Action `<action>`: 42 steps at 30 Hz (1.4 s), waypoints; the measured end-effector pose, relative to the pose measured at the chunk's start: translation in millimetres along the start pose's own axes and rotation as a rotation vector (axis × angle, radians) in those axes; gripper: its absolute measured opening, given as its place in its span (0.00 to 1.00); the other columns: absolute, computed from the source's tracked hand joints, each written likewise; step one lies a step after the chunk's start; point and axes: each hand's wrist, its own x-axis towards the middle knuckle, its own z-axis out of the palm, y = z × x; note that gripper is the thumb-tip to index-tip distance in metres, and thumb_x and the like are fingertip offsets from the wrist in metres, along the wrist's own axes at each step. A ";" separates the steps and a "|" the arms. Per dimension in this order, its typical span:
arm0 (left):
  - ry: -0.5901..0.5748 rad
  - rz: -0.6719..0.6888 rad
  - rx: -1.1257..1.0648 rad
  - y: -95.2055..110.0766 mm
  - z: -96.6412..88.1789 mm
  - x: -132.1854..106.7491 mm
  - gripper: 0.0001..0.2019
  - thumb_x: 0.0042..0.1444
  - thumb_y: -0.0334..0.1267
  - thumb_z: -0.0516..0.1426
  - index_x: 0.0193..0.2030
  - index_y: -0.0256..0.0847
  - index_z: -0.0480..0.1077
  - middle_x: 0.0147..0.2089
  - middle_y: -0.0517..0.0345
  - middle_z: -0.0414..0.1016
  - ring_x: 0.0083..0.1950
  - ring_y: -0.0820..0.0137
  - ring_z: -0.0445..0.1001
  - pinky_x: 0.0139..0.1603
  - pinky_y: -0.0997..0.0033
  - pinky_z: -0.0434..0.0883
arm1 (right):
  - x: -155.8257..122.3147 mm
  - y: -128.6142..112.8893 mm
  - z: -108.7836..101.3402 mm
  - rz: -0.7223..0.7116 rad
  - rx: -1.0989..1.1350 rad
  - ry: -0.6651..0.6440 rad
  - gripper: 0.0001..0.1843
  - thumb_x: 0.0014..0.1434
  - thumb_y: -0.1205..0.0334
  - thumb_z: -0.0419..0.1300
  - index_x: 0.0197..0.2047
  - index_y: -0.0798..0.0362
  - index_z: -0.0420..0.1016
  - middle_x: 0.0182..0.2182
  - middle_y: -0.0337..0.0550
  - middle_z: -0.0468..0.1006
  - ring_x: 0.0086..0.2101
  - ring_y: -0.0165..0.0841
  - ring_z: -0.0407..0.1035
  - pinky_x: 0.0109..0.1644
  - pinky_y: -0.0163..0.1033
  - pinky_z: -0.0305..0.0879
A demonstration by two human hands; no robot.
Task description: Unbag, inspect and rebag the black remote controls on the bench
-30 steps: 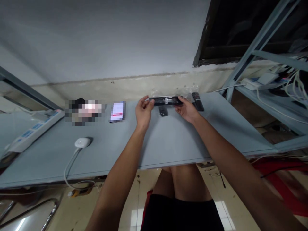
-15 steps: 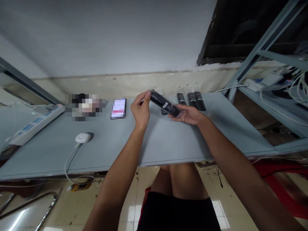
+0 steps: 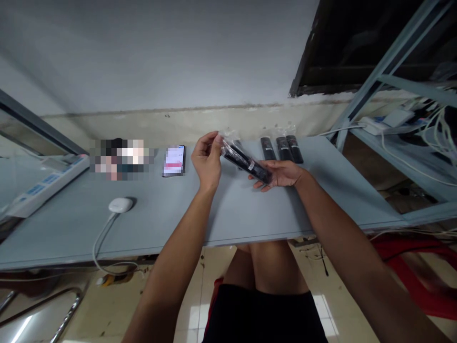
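Observation:
A long black remote control (image 3: 246, 162) with a small white label lies slanted inside a clear plastic bag (image 3: 227, 138), held above the table. My left hand (image 3: 207, 159) pinches the bag's upper left end between thumb and fingers. Lower and to the right, my right hand (image 3: 282, 174) grips the remote's lower end through the plastic, its fingers underneath. Part of another dark item, just behind the held remote, is mostly hidden.
Several similar black remotes (image 3: 284, 148) in clear bags lie at the back right of the grey table (image 3: 160, 224). A lit phone (image 3: 174, 161), a white puck-shaped device with a cable (image 3: 120, 205) and a power strip (image 3: 50, 186) sit to the left. Metal frames stand at both sides.
The remote's lower end has dipped slightly and more loose clear plastic shows by my left fingers. My right hand has opened a little under the remote. The camera view has shifted slightly.

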 end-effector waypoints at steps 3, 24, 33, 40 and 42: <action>0.026 0.013 -0.033 -9.6 -4.2 5.3 0.25 0.59 0.61 0.67 0.53 0.45 0.77 0.47 0.54 0.81 0.49 0.67 0.82 0.47 0.70 0.80 | -0.6 1.5 -6.9 -0.003 -0.008 -0.023 0.31 0.64 0.59 0.68 0.68 0.54 0.68 0.58 0.59 0.83 0.47 0.44 0.85 0.43 0.43 0.84; 0.122 -0.178 -0.163 -22.8 -17.6 16.5 0.14 0.63 0.50 0.66 0.45 0.48 0.67 0.49 0.58 0.76 0.51 0.69 0.78 0.48 0.66 0.83 | -4.1 -6.0 -10.2 -0.108 0.051 0.364 0.14 0.71 0.66 0.58 0.57 0.57 0.78 0.44 0.53 0.88 0.41 0.41 0.86 0.41 0.38 0.85; -0.052 -0.431 -0.374 -10.6 -27.0 25.2 0.13 0.59 0.41 0.69 0.45 0.50 0.70 0.43 0.60 0.79 0.48 0.69 0.80 0.51 0.64 0.83 | -1.7 -9.9 -12.3 -0.244 0.111 0.538 0.14 0.68 0.74 0.55 0.49 0.56 0.81 0.38 0.49 0.88 0.37 0.37 0.86 0.36 0.31 0.83; 0.171 -0.189 0.003 -25.8 -26.6 20.7 0.12 0.64 0.49 0.64 0.42 0.45 0.70 0.47 0.55 0.75 0.50 0.67 0.77 0.55 0.60 0.78 | 3.6 -6.9 -11.2 -0.267 0.045 0.654 0.09 0.70 0.74 0.60 0.41 0.57 0.82 0.39 0.46 0.88 0.36 0.32 0.86 0.41 0.29 0.83; 0.164 0.017 0.254 -17.4 -25.0 15.0 0.12 0.66 0.50 0.62 0.44 0.44 0.72 0.50 0.51 0.75 0.56 0.63 0.75 0.61 0.57 0.74 | 4.1 -6.9 -11.9 -0.271 0.030 0.663 0.07 0.70 0.72 0.63 0.40 0.56 0.82 0.38 0.45 0.88 0.37 0.32 0.86 0.42 0.28 0.83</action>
